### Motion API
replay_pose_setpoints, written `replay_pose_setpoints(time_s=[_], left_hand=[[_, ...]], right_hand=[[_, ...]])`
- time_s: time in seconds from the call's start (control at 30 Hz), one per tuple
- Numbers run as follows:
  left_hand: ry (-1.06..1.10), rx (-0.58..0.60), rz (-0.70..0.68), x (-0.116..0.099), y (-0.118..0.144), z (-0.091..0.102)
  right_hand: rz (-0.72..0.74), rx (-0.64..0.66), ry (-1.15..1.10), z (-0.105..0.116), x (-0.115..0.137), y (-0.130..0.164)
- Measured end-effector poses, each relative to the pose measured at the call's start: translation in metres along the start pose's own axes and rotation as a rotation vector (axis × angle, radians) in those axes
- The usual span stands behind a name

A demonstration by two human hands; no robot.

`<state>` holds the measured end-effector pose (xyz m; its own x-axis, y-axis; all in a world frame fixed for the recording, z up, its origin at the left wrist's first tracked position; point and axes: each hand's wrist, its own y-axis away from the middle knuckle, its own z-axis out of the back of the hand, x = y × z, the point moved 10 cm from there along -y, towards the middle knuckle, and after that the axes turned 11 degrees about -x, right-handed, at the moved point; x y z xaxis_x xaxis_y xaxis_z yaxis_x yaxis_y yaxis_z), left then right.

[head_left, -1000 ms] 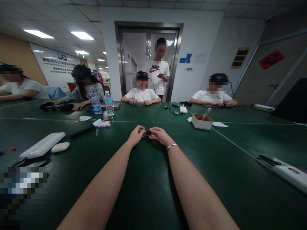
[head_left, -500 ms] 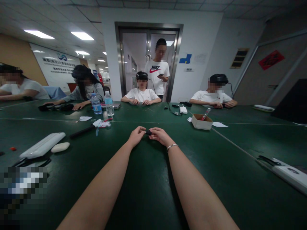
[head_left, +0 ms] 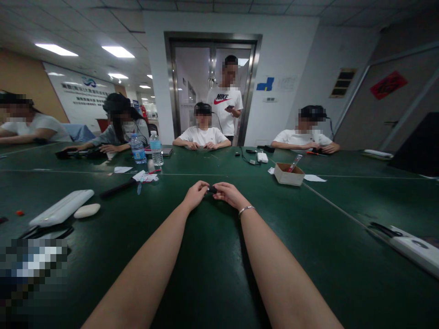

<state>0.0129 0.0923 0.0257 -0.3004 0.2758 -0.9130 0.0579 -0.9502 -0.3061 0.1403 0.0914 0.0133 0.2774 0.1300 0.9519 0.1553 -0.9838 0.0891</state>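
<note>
Both my arms reach forward over a dark green table (head_left: 212, 274). My left hand (head_left: 195, 194) and my right hand (head_left: 229, 194) meet at the middle of the table, fingertips pinched on a small black object (head_left: 212, 188) held between them just above the surface. The object is too small to make out in detail. A thin silver bracelet (head_left: 246, 209) circles my right wrist.
A small cardboard box (head_left: 288, 174) with a red-tipped tool stands to the right. Two water bottles (head_left: 147, 148) and paper scraps sit at the left. A white case (head_left: 61, 208) and a white oval lie near left. A white device (head_left: 411, 246) lies at the right edge. Several people sit across the table.
My hands have barely moved and keep pinching the small black object. People across the table have shifted their hands slightly.
</note>
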Motion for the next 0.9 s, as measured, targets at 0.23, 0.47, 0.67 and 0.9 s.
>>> replay_pose_setpoints(time_s=[0.23, 0.47, 0.67, 0.9], left_hand=[[0.016, -0.007, 0.006, -0.0010, 0.0001, 0.0004], [0.033, -0.006, 0.004, -0.0028, 0.0001, 0.0000], [0.025, 0.013, 0.006, -0.0026, 0.0001, -0.0014], [0.006, 0.017, 0.005, -0.0029, 0.0004, -0.0011]], right_hand=[[-0.008, -0.008, 0.002, -0.0007, 0.0014, 0.0026], [-0.009, -0.018, 0.009, -0.0011, 0.0024, 0.0035], [-0.004, -0.012, 0.012, -0.0014, 0.0024, 0.0035], [0.007, 0.004, -0.005, -0.0029, 0.0033, 0.0044]])
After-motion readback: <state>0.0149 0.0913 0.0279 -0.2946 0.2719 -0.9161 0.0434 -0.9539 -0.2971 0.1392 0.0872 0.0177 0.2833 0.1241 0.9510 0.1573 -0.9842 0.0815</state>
